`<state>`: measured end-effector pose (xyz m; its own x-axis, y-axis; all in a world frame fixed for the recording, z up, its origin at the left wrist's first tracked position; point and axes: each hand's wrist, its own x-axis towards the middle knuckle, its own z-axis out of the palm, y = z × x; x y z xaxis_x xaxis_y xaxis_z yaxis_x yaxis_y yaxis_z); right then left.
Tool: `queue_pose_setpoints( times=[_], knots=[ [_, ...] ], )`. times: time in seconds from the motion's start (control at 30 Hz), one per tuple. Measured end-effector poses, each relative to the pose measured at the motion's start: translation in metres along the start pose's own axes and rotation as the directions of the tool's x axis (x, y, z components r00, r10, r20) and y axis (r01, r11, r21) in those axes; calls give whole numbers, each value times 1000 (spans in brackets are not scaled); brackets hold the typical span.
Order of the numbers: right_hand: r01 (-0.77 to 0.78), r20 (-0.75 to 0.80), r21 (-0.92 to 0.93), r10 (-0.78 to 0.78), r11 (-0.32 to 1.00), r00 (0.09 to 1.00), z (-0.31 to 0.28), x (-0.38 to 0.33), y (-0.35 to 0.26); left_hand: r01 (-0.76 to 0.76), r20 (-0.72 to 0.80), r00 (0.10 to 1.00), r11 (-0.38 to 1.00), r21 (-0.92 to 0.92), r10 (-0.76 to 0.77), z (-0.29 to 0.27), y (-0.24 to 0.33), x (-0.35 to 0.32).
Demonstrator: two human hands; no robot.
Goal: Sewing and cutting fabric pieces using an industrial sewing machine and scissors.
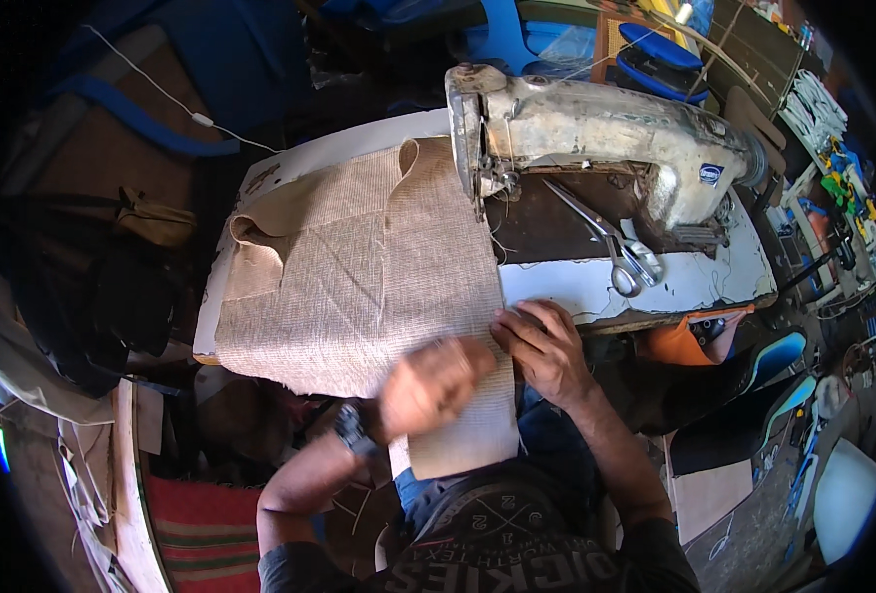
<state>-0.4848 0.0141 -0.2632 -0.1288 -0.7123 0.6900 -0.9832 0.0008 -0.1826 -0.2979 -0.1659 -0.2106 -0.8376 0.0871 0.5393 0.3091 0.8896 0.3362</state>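
A piece of beige woven fabric [344, 287] lies over the white sewing table, its far edges folded back in loops and its near end hanging toward my lap. My left hand [433, 387], with a dark watch [356, 431] on its wrist, is over the near part of the cloth; motion smears its fingers. At the fabric's right edge, my right hand [546, 348] has its fingers bent and close together, gripping the edge. An old, worn sewing machine [596, 124] stands beyond, its needle end beside the fabric's far right edge.
Metal scissors [611, 242] lie on the machine bed, handles toward me. An orange pouch [683, 341] hangs below the table's right front edge. Blue chairs [502, 35] stand behind, and tangled cords and tools [838, 198] crowd the far right. A white cable [201, 119] runs at the left.
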Motion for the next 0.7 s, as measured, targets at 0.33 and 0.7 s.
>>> queue_pose_setpoints(
  times=[0.33,0.7],
  knots=[
    [52,-54,1,-52,999,997,3,5,3,367,72,922,918,148,-380,-71,-122,-6],
    [45,15,142,-48,989,999,-17,22,3,185,255,940,966,179,-227,-74,-135,-6]
  ],
)
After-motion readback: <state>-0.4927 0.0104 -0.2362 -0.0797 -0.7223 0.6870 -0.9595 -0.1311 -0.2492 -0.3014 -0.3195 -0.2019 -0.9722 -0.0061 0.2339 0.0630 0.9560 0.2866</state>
